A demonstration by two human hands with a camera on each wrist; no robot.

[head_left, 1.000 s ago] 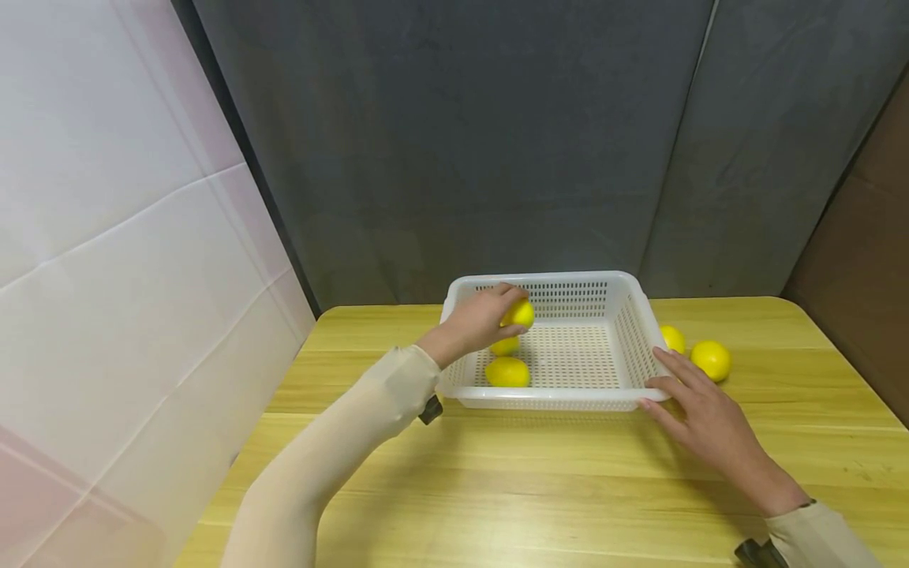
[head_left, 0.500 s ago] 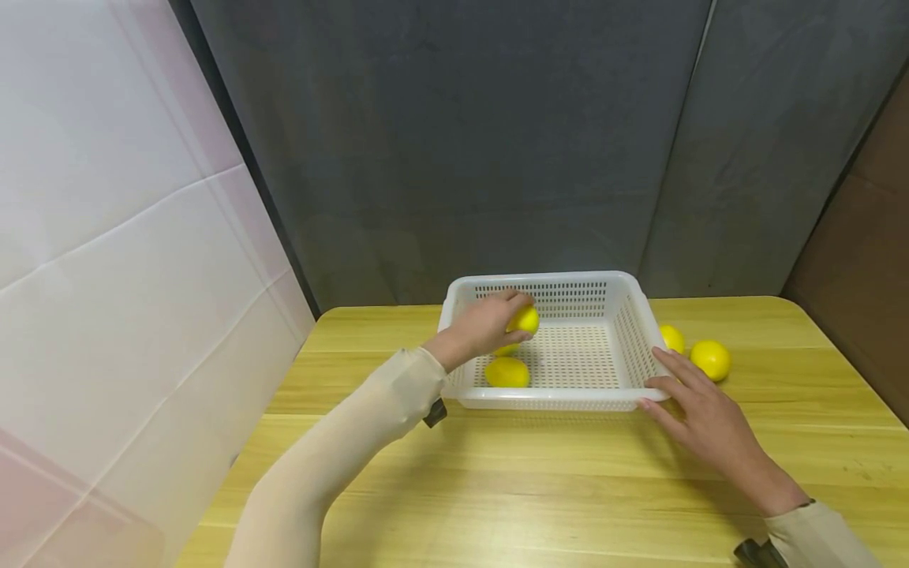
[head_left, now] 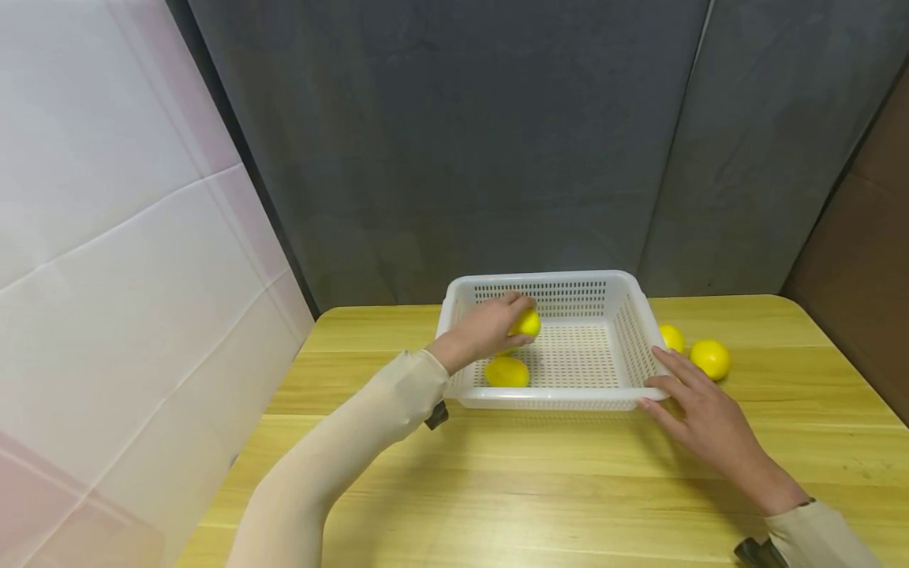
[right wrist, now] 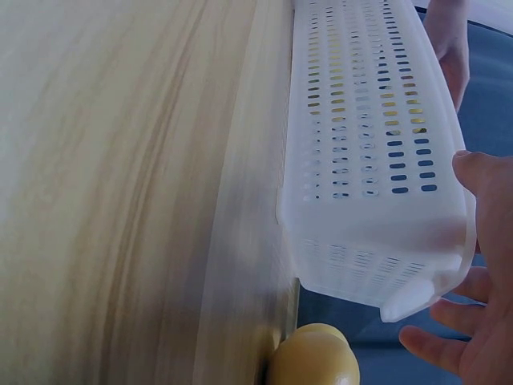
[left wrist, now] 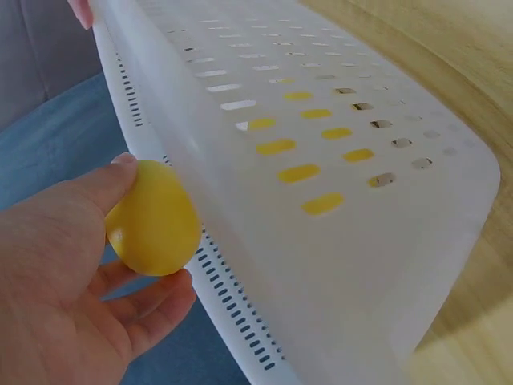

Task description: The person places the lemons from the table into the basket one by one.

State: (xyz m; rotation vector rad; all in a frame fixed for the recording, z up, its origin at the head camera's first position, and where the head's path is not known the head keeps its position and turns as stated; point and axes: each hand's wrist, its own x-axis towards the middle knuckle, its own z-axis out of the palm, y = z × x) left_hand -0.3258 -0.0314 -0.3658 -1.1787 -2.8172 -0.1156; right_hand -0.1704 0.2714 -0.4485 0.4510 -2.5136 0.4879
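Observation:
My left hand (head_left: 486, 325) holds a yellow lemon (head_left: 527, 322) between thumb and fingers, inside the left part of a white slotted plastic basket (head_left: 554, 398). In the left wrist view that lemon (left wrist: 156, 220) shows its smooth side just beyond the basket's rim. Below the hand, another lemon (head_left: 507, 372) lies on the basket floor, and a further one is almost hidden under the hand. At the basket's near right corner, my right hand (head_left: 703, 410) rests with fairly straight, spread fingers touching the rim. In the right wrist view, its thumb (right wrist: 473, 170) touches the rim.
Two more lemons lie on the wooden table (head_left: 497, 489) just right of the basket, a nearer one (head_left: 710, 360) and one partly behind the basket wall (head_left: 671, 338). A grey panel (head_left: 454, 158) stands behind the table, a white sheet (head_left: 128, 237) at the left.
My left hand and the lemon it holds have shifted slightly right and lower in the basket, covering more of the lemon beneath. The right hand and the basket have stayed put.

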